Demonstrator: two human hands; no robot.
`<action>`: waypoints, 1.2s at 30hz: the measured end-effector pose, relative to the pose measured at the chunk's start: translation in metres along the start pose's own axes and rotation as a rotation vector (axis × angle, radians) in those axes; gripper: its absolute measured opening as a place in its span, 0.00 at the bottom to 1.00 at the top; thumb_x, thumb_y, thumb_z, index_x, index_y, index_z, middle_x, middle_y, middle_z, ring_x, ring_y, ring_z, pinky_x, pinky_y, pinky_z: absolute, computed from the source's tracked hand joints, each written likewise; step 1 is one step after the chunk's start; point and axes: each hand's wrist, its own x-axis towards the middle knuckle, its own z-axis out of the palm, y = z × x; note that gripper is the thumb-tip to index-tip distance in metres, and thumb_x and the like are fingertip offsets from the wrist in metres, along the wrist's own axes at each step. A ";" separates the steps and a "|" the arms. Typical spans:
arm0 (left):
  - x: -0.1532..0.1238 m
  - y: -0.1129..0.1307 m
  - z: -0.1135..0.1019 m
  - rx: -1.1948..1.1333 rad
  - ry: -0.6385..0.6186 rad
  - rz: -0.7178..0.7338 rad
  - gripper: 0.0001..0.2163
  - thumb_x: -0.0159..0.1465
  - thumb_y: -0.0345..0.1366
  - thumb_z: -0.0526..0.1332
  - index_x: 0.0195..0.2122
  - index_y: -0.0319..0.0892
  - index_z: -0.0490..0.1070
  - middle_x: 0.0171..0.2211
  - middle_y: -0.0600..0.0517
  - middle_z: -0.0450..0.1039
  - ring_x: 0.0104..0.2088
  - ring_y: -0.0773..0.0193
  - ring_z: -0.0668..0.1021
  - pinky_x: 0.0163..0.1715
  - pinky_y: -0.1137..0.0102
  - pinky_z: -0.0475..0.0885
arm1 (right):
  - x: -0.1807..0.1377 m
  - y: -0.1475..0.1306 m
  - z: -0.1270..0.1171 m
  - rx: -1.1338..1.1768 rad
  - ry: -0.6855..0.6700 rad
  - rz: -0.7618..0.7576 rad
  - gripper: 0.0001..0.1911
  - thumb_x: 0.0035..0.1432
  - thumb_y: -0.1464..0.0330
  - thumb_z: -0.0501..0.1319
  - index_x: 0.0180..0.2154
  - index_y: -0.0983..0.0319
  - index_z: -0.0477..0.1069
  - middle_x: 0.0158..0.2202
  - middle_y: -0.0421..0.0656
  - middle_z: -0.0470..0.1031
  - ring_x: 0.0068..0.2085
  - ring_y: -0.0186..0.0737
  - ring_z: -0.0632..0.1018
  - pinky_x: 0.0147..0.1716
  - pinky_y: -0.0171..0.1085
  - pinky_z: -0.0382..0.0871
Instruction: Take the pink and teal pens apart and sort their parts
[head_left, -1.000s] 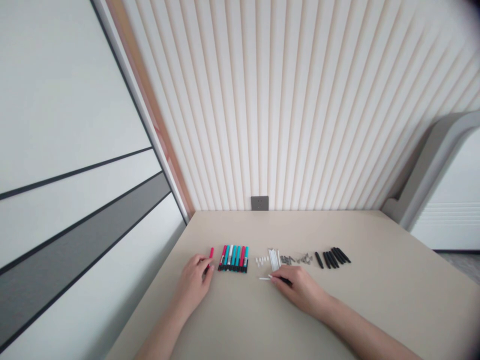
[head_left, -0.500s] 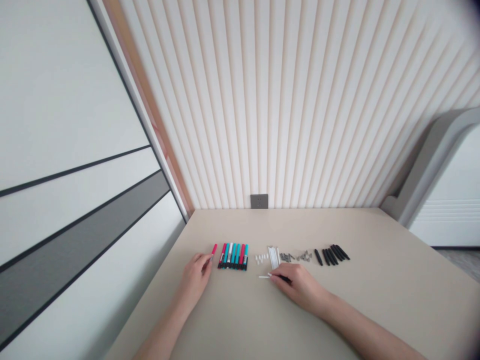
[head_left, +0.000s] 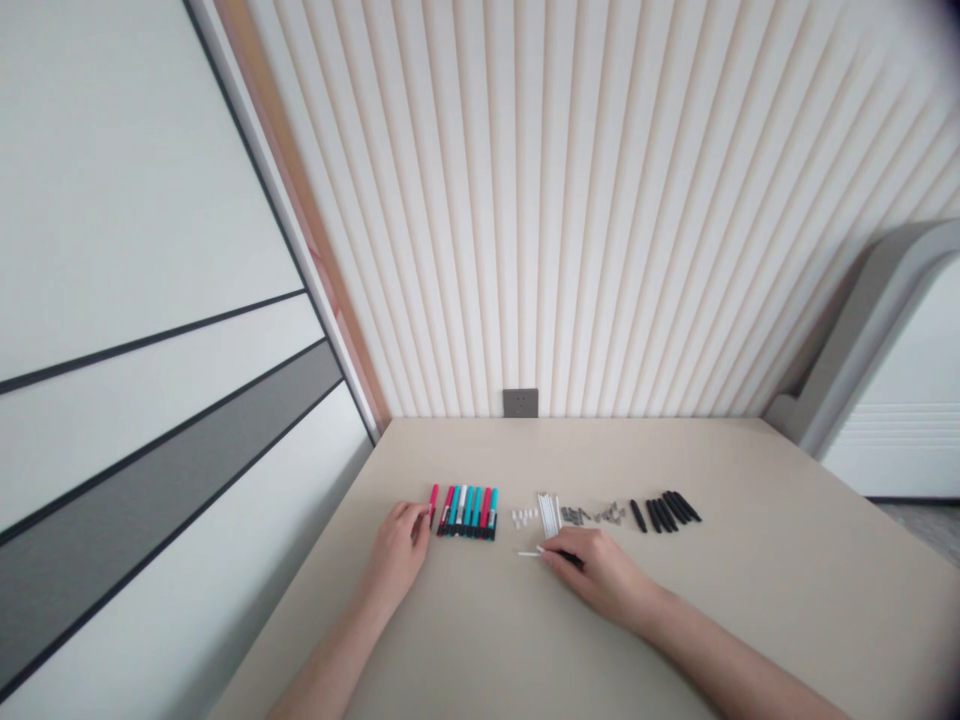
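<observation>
My left hand (head_left: pixel 396 548) is closed with its fingertips on a pink marker (head_left: pixel 434 494), at the left end of a row of pink, teal and white markers (head_left: pixel 470 508) with dark lower ends. My right hand (head_left: pixel 592 568) is curled around a black pen barrel (head_left: pixel 571 558), partly hidden by the fingers. From its fingertips a thin white stick (head_left: pixel 529 553) points left, low over or on the table. Just beyond that hand lies a bundle of white sticks (head_left: pixel 549 512). Small white pieces (head_left: pixel 524 516) are left of the bundle.
Right of the white sticks are small dark grey parts (head_left: pixel 573 516) and a scatter of metallic bits (head_left: pixel 611 514). Several black barrels (head_left: pixel 664 512) lie farther right on the beige table (head_left: pixel 480 630). A ribbed wall with a socket (head_left: pixel 520 403) borders the back.
My left hand has moved slightly right with the pink marker, bringing it closer to the row and more upright in view. My right hand has stayed almost still.
</observation>
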 end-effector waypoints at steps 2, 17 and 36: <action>0.000 0.000 0.000 -0.009 0.001 0.015 0.12 0.65 0.34 0.50 0.38 0.41 0.74 0.36 0.46 0.74 0.37 0.57 0.78 0.40 0.62 0.73 | 0.000 -0.001 0.000 -0.001 -0.001 -0.004 0.17 0.67 0.61 0.51 0.40 0.59 0.77 0.35 0.44 0.79 0.37 0.39 0.78 0.39 0.34 0.67; -0.002 0.004 0.001 -0.026 -0.085 0.060 0.11 0.66 0.38 0.54 0.43 0.42 0.73 0.39 0.46 0.74 0.41 0.55 0.76 0.44 0.60 0.72 | 0.000 0.000 0.000 -0.010 -0.008 -0.007 0.16 0.67 0.62 0.51 0.40 0.60 0.76 0.35 0.43 0.78 0.37 0.39 0.78 0.38 0.33 0.67; 0.012 0.117 -0.007 -0.030 -0.256 0.531 0.10 0.66 0.33 0.59 0.48 0.46 0.69 0.43 0.50 0.73 0.46 0.57 0.74 0.48 0.61 0.69 | 0.004 0.001 0.005 -0.045 0.077 -0.032 0.16 0.68 0.63 0.50 0.39 0.60 0.76 0.36 0.45 0.79 0.37 0.40 0.77 0.38 0.35 0.67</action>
